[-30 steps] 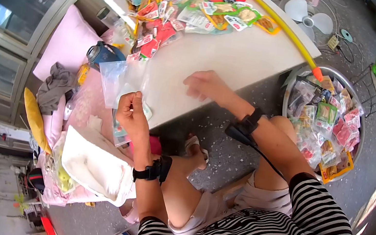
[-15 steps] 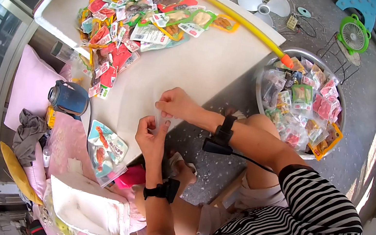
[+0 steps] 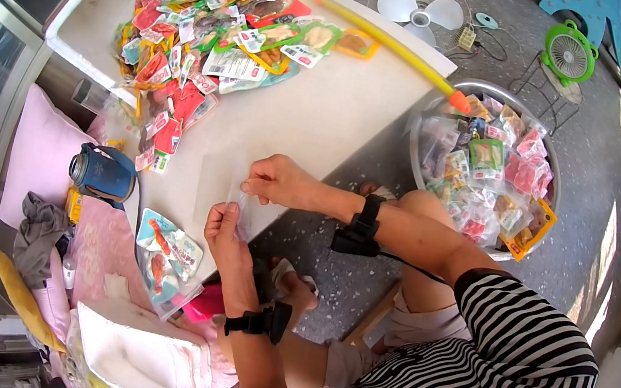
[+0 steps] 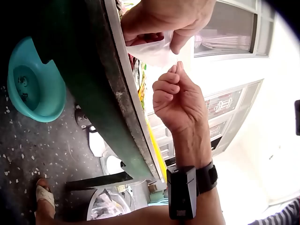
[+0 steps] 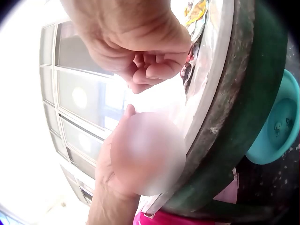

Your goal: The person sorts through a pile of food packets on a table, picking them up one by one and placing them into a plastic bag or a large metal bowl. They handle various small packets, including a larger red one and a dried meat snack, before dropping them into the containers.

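In front of the person, both hands meet at the table's near edge with a clear plastic bag [image 4: 157,52] between them. The left hand [image 3: 227,236] grips the bag between thumb and curled fingers. The right hand [image 3: 281,181] pinches at the bag's edge, its other fingers curled, as the left wrist view shows. Left of the hands lies a printed food packet [image 3: 170,251] with red crayfish pictures. A heap of colourful sealed food packets [image 3: 187,52] spreads over the far left of the white table [image 3: 315,113].
A white foam box [image 3: 91,17] lies tipped behind the heap, and a yellow tube [image 3: 387,44] runs along the far edge. On the floor at right stands a metal basin [image 3: 415,141] of packets. A blue flask [image 3: 104,173] and another foam box [image 3: 142,362] are at left.
The right hand has come in to the left hand, and both now hold the clear bag close together at the table edge. The head view has swung, showing more of the crayfish packet.
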`<act>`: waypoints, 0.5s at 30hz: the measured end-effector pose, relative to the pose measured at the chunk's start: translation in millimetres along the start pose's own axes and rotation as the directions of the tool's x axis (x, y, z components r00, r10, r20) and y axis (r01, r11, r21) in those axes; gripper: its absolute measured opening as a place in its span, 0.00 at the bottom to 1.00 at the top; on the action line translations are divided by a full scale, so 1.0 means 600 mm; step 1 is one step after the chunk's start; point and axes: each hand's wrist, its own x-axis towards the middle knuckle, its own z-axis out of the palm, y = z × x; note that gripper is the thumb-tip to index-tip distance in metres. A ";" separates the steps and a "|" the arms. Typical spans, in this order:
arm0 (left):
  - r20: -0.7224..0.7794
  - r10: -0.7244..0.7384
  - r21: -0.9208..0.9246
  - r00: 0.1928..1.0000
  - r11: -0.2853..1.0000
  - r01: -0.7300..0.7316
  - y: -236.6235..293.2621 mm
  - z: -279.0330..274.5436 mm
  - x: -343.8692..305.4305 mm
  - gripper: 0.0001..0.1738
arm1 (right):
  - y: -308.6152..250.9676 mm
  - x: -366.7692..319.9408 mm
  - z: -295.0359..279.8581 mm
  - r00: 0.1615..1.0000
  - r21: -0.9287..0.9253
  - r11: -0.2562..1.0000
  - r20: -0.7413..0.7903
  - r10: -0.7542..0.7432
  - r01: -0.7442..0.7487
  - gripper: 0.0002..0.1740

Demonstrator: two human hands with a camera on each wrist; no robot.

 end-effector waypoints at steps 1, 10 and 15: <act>-0.051 -0.005 -0.026 0.999 1.000 0.004 0.005 0.007 -0.002 0.07 | -0.004 -0.003 -0.004 1.000 -0.041 0.999 0.007 -0.002 0.003 0.13; 0.292 0.589 0.777 0.753 0.314 -0.546 0.025 0.021 -0.021 0.04 | -0.014 -0.021 -0.022 0.973 -0.745 0.651 -0.227 -0.047 -0.143 0.13; 0.485 0.512 0.793 0.709 0.084 -0.603 0.000 0.034 -0.027 0.04 | 0.006 -0.015 -0.013 0.901 -0.753 0.642 -0.164 -0.401 0.148 0.15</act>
